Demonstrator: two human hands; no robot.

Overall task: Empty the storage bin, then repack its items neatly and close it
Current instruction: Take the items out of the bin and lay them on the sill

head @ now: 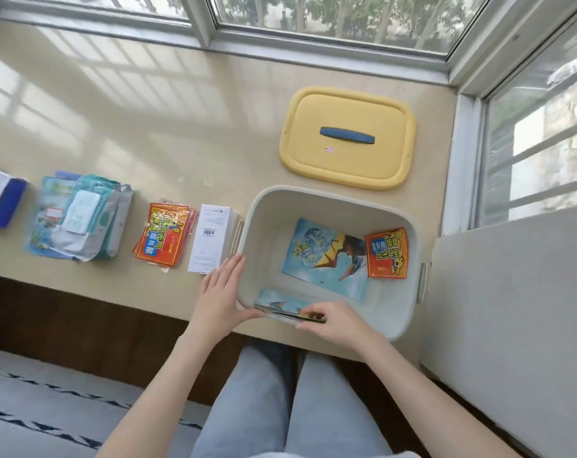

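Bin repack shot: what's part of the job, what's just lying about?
Job: storage bin, yellow lid, dinosaur booklet, red packet, second booklet pinched by right hand, left hand against bin, white box, packet stack, wipes pile, blue-and-white box.
Lying about: patterned rug, window frame, white panel.

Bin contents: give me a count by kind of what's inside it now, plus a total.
Blue picture booklets: 2 (flat booklet; near-wall booklet, pinched by the right hand)
Red-orange packets: 1
Total: 3
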